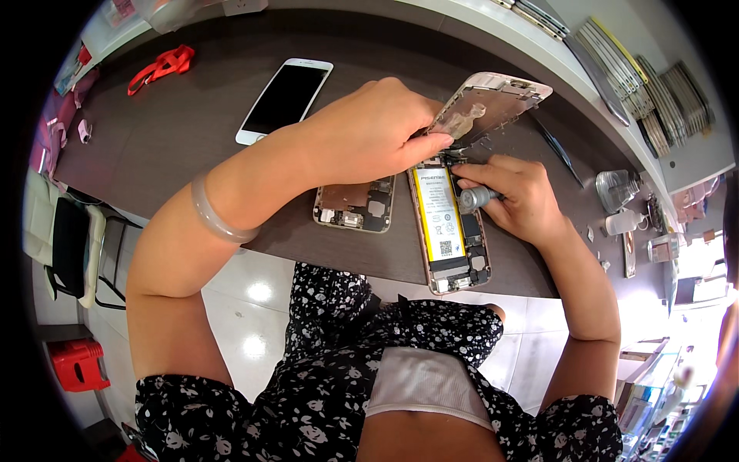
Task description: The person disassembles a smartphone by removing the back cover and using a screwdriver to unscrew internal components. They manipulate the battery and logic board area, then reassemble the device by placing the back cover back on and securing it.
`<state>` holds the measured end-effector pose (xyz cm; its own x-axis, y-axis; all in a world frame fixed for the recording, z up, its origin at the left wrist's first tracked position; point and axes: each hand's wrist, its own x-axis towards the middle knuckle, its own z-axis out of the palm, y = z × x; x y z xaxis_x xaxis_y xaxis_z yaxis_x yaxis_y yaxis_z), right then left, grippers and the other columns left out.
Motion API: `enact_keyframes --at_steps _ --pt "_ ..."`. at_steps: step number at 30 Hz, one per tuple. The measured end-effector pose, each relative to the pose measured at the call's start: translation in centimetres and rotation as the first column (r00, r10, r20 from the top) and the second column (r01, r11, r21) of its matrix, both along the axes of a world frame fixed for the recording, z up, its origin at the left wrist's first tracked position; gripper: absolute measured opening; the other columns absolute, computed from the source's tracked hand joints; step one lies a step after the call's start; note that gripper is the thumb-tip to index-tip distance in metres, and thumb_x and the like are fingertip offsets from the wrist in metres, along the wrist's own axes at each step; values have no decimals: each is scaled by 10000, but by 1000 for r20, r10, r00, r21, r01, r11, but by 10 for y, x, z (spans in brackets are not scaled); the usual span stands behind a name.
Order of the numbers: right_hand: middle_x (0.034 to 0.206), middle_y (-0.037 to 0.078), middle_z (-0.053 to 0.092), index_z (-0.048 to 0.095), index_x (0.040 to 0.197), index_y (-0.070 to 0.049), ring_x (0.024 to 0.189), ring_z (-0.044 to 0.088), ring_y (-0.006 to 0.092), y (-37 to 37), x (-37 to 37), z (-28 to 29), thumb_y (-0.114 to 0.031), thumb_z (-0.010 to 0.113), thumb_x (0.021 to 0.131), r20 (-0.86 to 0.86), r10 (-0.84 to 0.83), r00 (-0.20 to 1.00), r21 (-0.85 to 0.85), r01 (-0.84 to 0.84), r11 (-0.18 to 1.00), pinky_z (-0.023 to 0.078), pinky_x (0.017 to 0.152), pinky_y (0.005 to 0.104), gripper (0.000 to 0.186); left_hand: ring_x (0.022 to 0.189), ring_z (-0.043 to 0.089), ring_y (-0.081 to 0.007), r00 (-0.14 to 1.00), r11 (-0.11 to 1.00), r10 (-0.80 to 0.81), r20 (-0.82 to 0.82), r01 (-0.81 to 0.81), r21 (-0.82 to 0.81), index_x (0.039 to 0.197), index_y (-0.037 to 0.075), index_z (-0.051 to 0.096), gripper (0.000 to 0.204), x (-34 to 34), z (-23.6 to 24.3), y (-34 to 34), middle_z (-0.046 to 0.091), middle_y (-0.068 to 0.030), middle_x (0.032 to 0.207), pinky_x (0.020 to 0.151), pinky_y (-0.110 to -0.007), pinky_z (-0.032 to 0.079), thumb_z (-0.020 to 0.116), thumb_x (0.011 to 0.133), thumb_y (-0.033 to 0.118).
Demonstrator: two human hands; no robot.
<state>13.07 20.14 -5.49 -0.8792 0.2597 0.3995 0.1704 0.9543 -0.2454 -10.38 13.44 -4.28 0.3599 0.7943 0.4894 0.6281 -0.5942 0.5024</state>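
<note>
My left hand (385,127) pinches the edge of a phone screen (493,108), tilted up at the far end of an open phone body (477,254). A white battery with yellow edges (440,219) lies inside that body. My right hand (523,196) is closed round a grey screwdriver (476,199), its round end showing over the battery's right side. The right fingertips touch the body's upper part, below the raised screen. What the screwdriver's tip meets is hidden. Under my left forearm lies a second open phone housing (356,206), partly covered.
A white phone with a dark screen (286,100) lies beyond my left forearm. Dark tweezers (560,150) rest right of the raised screen. Farther right stand a glass jar (616,189) and a small white bottle (622,223). A red strap (162,68) lies far left; stacked phone parts (616,61) fill the shelf.
</note>
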Motion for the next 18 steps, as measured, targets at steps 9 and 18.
enact_keyframes --at_steps 9,18 --pt "799 123 660 677 1011 -52 677 634 296 0 -1 4 1 681 667 16 3 1000 -130 -1 992 507 610 356 348 408 418 -319 1000 1000 -6 9 6 0 611 -68 563 397 1 -1 1 474 -205 503 415 -367 327 621 885 213" --pt "832 131 675 677 1022 -60 728 649 304 2 -1 3 -2 680 669 33 -11 999 -180 16 984 522 649 359 358 394 412 -293 1000 1000 -1 10 1 -15 612 -69 561 402 1 0 0 463 -194 487 413 -355 328 625 887 217"
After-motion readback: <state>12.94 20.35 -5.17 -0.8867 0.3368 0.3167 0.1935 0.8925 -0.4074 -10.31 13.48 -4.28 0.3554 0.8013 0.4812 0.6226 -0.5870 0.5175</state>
